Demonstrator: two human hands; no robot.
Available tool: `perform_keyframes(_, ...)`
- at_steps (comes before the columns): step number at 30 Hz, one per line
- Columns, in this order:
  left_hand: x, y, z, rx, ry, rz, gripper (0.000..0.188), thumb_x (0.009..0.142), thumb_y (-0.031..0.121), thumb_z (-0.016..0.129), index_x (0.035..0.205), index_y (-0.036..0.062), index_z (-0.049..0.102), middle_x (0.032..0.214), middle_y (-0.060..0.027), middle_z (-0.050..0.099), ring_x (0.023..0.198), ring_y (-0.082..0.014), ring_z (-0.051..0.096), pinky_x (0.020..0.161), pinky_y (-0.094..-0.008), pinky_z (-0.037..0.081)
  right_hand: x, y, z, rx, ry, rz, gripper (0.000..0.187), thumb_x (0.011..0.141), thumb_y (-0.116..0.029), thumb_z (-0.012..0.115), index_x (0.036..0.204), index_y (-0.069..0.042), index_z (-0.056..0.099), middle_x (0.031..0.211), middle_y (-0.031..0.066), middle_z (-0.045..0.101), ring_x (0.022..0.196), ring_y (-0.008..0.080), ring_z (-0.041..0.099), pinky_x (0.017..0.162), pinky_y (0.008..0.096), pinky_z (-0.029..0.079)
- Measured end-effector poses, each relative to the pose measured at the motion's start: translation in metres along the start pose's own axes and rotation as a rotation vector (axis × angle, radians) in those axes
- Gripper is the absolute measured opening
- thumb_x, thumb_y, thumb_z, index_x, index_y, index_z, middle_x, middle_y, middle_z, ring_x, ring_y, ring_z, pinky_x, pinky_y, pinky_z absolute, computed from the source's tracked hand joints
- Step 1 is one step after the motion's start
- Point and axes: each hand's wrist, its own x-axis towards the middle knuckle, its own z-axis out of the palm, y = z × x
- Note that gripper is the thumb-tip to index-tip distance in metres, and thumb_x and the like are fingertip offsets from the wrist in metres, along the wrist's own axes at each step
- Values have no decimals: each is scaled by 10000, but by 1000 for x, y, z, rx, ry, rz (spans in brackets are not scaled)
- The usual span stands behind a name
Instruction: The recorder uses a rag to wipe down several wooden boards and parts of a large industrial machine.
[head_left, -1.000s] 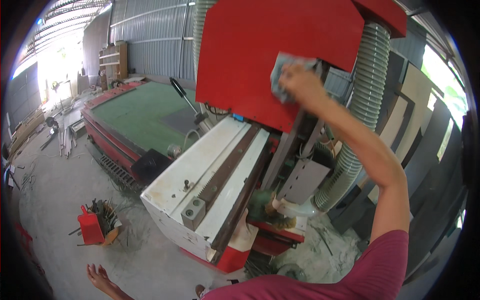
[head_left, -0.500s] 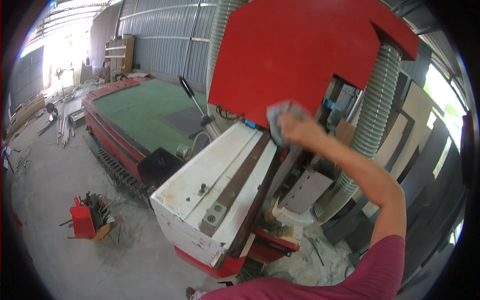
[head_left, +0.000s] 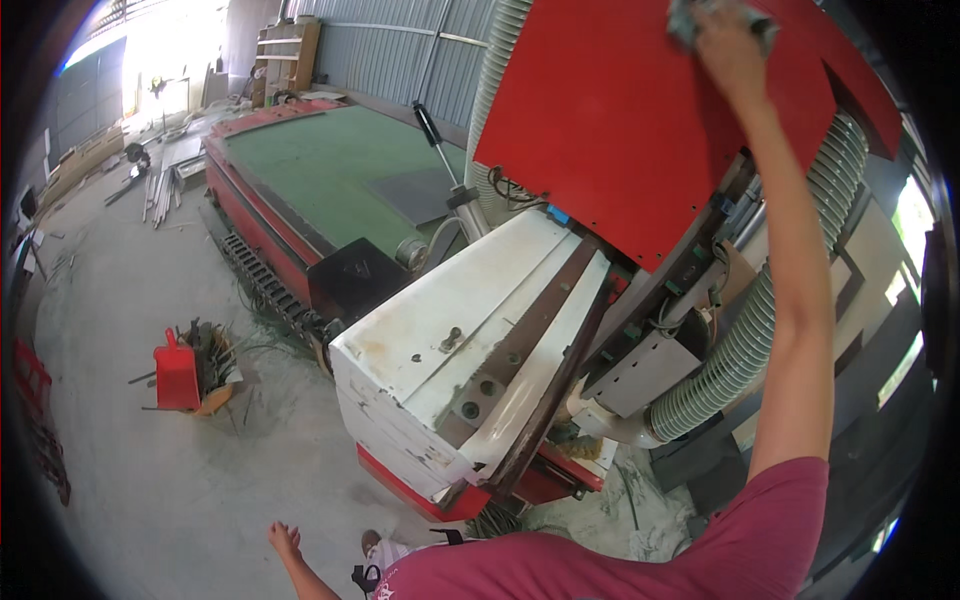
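Observation:
My right hand (head_left: 730, 45) is closed around a grey cloth (head_left: 684, 24) near the top of the picture. The cloth lies against the upper part of a large red machine cover (head_left: 600, 130), and my arm reaches up to it from the lower right. Down by my side, my left hand (head_left: 284, 538) hangs above the floor with its fingers curled in, and I see nothing in it. Below the cover stands the white machine beam (head_left: 450, 310), with a brown rail (head_left: 540, 315) running along its top and bolts at the near end.
A long machine bed with a green top (head_left: 320, 170) stretches to the far left. A ribbed clear hose (head_left: 735, 350) curves down at the right, before leaning boards (head_left: 850, 330). On the floor at left sit a red dustpan (head_left: 177, 375) and a container of scraps (head_left: 218, 390).
My right hand has moved the cloth from the cover's lower edge up to its upper part. The view has shifted, and my left hand has come into sight at the bottom.

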Motion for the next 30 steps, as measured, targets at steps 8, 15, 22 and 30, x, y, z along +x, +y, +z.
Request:
perform_keyframes(8,-24,-64,-58,26,109,-68,524,860,292,573,1292,59,388,1123,-195,508,1027,-340,506,719,-510,496,-87,-105,-63,700,-137,-600,184,714,-127,614,889,-184,604,1192,53,552,1202,240,485,956,431,419)
perform_keyframes(15,-58,-109,-129,553,-50,157,879,780,469,667,1433,128,188,1467,-130,265,1260,-368,343,1063,-486,295,62,53,-4,-181,14,91,405,817,-94,472,1213,-136,548,1265,119,504,1207,270,451,965,421,407)
perform_keyframes(22,-30,-60,-84,-101,227,-220,462,867,229,577,1256,37,417,1115,-194,488,938,-366,517,733,-530,507,75,-46,33,167,116,-35,323,820,-145,497,1133,-80,543,1172,115,544,1103,279,511,909,438,431)
perform_keyframes(30,-72,-63,-117,-44,236,-240,429,851,183,602,1196,-32,466,1035,-190,508,845,-331,558,698,-470,523,-4,-183,-36,631,-26,-644,260,760,-133,548,1013,-109,604,1158,58,565,1153,243,508,961,470,406)
